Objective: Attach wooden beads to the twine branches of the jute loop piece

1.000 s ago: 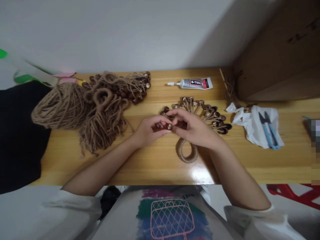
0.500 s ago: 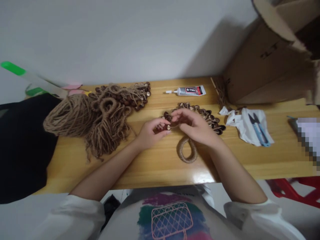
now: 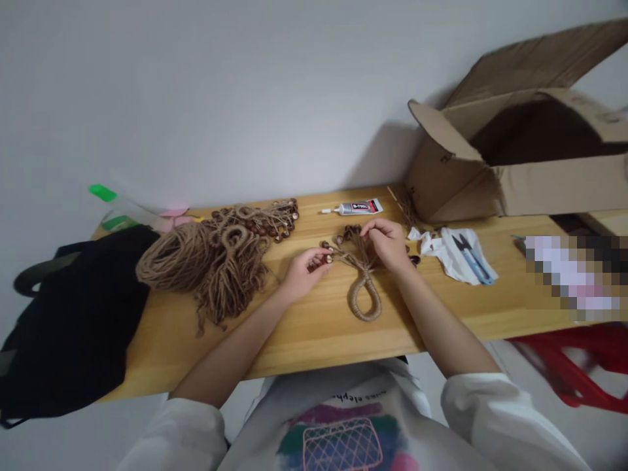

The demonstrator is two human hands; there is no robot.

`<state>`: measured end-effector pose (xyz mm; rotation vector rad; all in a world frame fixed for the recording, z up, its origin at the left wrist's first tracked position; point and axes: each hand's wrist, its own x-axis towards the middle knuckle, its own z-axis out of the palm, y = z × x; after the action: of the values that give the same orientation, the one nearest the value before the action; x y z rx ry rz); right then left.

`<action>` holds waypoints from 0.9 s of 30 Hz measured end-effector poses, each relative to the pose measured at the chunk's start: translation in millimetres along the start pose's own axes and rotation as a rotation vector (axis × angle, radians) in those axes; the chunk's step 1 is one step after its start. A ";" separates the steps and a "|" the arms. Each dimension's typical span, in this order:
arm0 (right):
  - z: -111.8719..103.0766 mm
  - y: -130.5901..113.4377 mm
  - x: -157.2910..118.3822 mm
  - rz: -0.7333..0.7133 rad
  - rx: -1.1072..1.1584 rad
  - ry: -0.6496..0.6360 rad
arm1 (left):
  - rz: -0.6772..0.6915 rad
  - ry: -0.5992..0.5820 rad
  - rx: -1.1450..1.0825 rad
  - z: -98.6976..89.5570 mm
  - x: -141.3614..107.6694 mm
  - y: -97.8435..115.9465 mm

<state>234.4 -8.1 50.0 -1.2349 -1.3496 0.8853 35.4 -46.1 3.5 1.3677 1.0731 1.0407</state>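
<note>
My left hand (image 3: 307,271) is closed in a pinch on a small brown shell-like bead (image 3: 328,259) with a pale face, at the end of a thin cord. The cord belongs to a twine hanging with a wrapped loop (image 3: 366,304) lying toward me on the table. My right hand (image 3: 387,243) hovers over the hanging's strands, thumb and fingertips together; whether they grip a strand is too small to make out. More brown beads (image 3: 351,231) fan out beyond the hands, partly hidden by my right hand.
On the wooden table (image 3: 294,347) lie a twine bundle (image 3: 169,255), finished-looking beaded hangings (image 3: 230,281), a glue tube (image 3: 360,207) and blue thread snips (image 3: 473,261) on white plastic. A cardboard box (image 3: 451,163) stands back right; black cloth (image 3: 73,327) drapes the left end.
My right hand has drawn away from my left, uncovering the strands between them. My left hand keeps its pinch on a bead. The camera view has shifted, showing more of the box.
</note>
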 end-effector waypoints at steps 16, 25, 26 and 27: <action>2.1 -5.1 -6.1 0.101 0.363 -0.066 | 0.006 -0.014 0.038 1.7 -2.0 1.1; -3.2 -14.1 -3.5 0.280 0.754 -0.141 | 0.021 -0.025 0.079 -1.1 -5.6 1.8; -3.3 -14.7 -4.9 0.285 0.771 -0.154 | 0.023 -0.022 0.085 -1.4 -5.8 1.6; -3.3 -15.2 -6.4 0.278 0.771 -0.173 | 0.022 -0.013 0.093 -1.6 -6.0 1.5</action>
<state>234.1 -17.7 63.9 -0.7485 -0.8227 1.5542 32.7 -51.7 5.0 1.4615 1.1112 1.0071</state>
